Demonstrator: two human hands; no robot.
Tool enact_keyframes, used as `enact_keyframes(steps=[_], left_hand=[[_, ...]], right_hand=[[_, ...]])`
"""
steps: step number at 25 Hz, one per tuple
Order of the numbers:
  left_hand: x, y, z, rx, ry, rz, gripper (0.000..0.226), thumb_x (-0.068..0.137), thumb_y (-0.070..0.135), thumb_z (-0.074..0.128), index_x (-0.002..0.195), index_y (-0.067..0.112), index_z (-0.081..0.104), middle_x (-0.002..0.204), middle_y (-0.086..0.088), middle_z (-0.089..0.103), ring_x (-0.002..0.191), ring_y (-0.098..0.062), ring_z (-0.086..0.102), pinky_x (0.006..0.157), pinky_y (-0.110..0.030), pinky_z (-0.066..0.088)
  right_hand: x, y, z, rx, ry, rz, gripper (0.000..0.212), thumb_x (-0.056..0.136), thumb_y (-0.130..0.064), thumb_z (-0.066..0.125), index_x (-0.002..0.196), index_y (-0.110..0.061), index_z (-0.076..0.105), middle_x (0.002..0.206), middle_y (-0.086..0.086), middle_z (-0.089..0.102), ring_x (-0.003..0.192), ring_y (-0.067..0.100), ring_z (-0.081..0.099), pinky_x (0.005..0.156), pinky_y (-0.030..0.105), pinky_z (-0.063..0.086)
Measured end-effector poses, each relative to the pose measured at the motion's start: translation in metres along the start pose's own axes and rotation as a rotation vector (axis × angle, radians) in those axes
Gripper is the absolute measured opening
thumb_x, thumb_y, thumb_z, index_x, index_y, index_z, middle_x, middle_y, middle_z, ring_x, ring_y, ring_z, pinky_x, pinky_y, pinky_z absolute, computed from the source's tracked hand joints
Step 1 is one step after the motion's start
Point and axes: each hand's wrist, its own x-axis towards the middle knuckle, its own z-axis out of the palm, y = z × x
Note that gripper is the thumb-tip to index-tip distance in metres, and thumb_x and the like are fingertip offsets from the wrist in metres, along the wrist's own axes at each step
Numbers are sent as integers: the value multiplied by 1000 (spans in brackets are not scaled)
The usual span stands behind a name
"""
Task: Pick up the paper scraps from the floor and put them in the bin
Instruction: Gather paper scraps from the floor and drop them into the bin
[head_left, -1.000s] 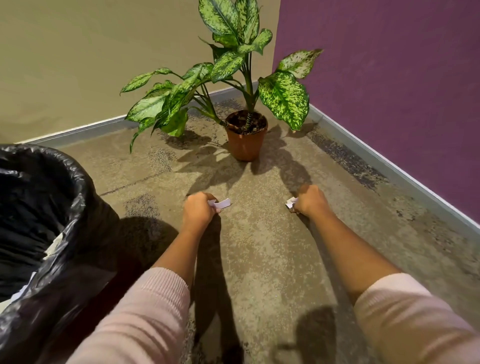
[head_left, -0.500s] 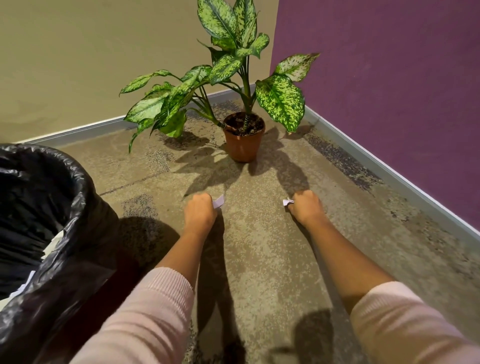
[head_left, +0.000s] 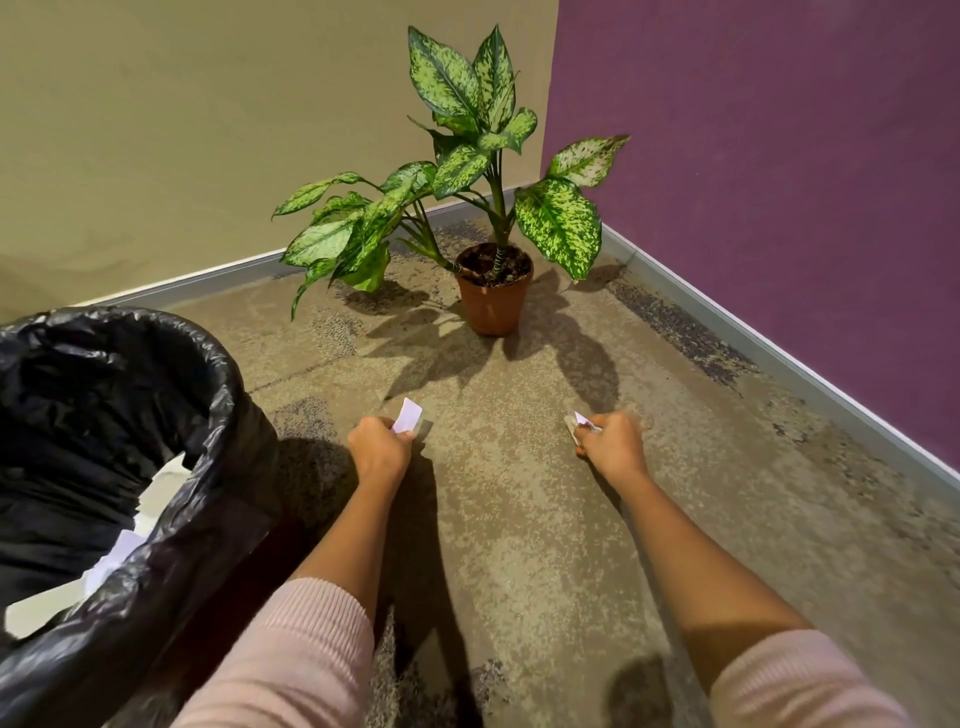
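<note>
Paper scraps (head_left: 117, 556) already dropped lie inside the bin (head_left: 171, 519) at the near left, half hidden behind its crumpled black liner; the bin's near side runs off the edge of the view, so its full shape cannot be made out. Pink sleeves (head_left: 291, 660) are cut off at the bottom edge. Farther out, the left hand (head_left: 379, 449) is closed in a fist around a white scrap (head_left: 407, 417) that sticks up past the knuckles. The right hand (head_left: 613, 447) is slightly blurred, its fingers curled tight on a smaller folded scrap (head_left: 581, 420), mostly covered by them. Both hands are low over the mottled carpet (head_left: 519, 519), well apart from each other. Beyond them a potted dieffenbachia (head_left: 493, 291) stands in the corner, casting leaf shadows toward the hands.
</note>
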Motion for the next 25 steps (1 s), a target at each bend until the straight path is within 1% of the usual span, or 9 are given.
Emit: enact_keyframes(steps=[3, 5, 7, 11, 14, 17, 20, 22, 25], left_hand=[[-15, 6, -11, 20, -4, 17, 32, 86, 17, 72, 112, -2, 70, 106, -21, 71, 101, -34, 64, 79, -35, 47], [-28, 10, -18, 28, -17, 23, 30, 87, 17, 71, 112, 0, 70, 107, -20, 70, 102, -33, 64, 80, -35, 47], [-43, 17, -25, 63, -40, 42, 25, 87, 18, 70, 108, 3, 71, 105, -17, 70, 99, -32, 65, 74, -33, 46], [-68, 40, -42, 180, -62, 156, 19, 88, 19, 68, 103, 8, 70, 101, -13, 70, 94, -29, 66, 68, -32, 44], [-84, 68, -63, 250, -94, 266, 16, 88, 15, 65, 101, 6, 67, 102, -14, 69, 94, -30, 65, 70, -37, 50], [-99, 100, -92, 293, -90, 376, 15, 89, 8, 59, 103, 3, 61, 109, -18, 64, 101, -36, 63, 77, -41, 51], [-106, 120, -129, 290, -25, 453, 17, 88, 8, 59, 103, 1, 61, 111, -21, 63, 103, -40, 62, 78, -42, 51], [-104, 127, -158, 275, 35, 477, 15, 88, 7, 58, 101, 1, 62, 109, -21, 64, 101, -41, 62, 77, -43, 51], [-100, 133, -209, 267, 96, 486, 11, 85, 5, 60, 94, 1, 64, 101, -21, 67, 96, -40, 64, 75, -43, 52]], right_hand=[[-19, -13, -3, 14, -13, -19, 21, 90, -29, 68, 86, -10, 78, 66, 7, 70, 66, 28, 70, 62, 35, 55], [-32, -22, -7, 8, -30, -33, 22, 90, -24, 68, 82, -5, 76, 68, 14, 70, 69, 32, 71, 65, 39, 60], [-44, -33, -13, -31, -47, -47, 24, 88, -23, 68, 81, -1, 74, 75, 19, 72, 73, 35, 72, 68, 42, 60], [-72, -68, -27, -121, -96, -117, 19, 87, -19, 68, 88, -1, 74, 86, 18, 73, 82, 31, 71, 69, 34, 54], [-93, -106, -42, -134, -111, -172, 22, 88, -16, 65, 84, 3, 74, 79, 18, 73, 74, 29, 72, 67, 36, 57], [-113, -147, -57, -155, -89, -228, 25, 89, -18, 61, 76, 0, 72, 71, 14, 70, 53, 15, 61, 47, 19, 40], [-134, -190, -73, -166, -81, -311, 30, 86, -19, 59, 62, -4, 69, 65, 15, 68, 46, 14, 56, 44, 16, 30], [-148, -219, -83, -167, -64, -366, 31, 85, -17, 60, 58, -4, 66, 62, 15, 62, 58, 28, 61, 49, 23, 33], [-169, -262, -95, -191, -43, -465, 25, 87, -19, 63, 79, 1, 76, 78, 21, 67, 83, 37, 64, 63, 29, 38]])
